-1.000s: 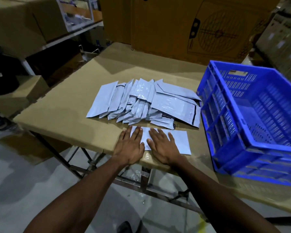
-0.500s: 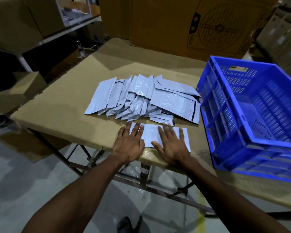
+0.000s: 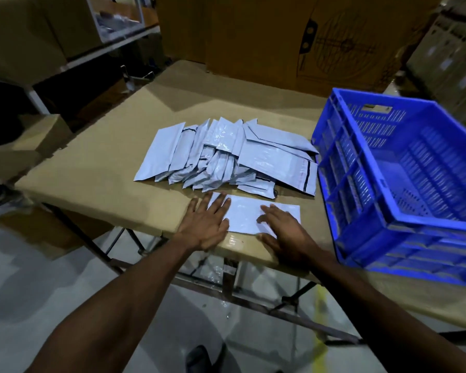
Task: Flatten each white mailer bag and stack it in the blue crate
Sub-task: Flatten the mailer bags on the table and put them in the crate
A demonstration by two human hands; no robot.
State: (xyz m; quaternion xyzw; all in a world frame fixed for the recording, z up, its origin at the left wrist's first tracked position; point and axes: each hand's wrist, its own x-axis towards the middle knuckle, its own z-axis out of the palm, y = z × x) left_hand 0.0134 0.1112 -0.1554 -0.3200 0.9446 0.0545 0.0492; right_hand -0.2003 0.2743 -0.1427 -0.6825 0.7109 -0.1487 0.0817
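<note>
One white mailer bag [image 3: 246,217] lies flat near the table's front edge. My left hand [image 3: 206,224] presses on its left end with straight fingers. My right hand [image 3: 284,232] lies flat on its right part, fingers spread. Behind it a loose pile of several white mailer bags [image 3: 226,154] is fanned across the middle of the table. The blue crate [image 3: 404,184] stands at the right, its near side overhanging towards me, and I see no bag inside it.
The work surface is a cardboard-covered folding table [image 3: 92,162] with metal legs below. Large cardboard boxes [image 3: 293,39] stand behind it. A shelf rack [image 3: 113,25] and a smaller box [image 3: 38,135] are at the left.
My right hand has slid to the right along the flat bag, away from my left hand, which has stayed on the left end. The camera has shifted slightly.
</note>
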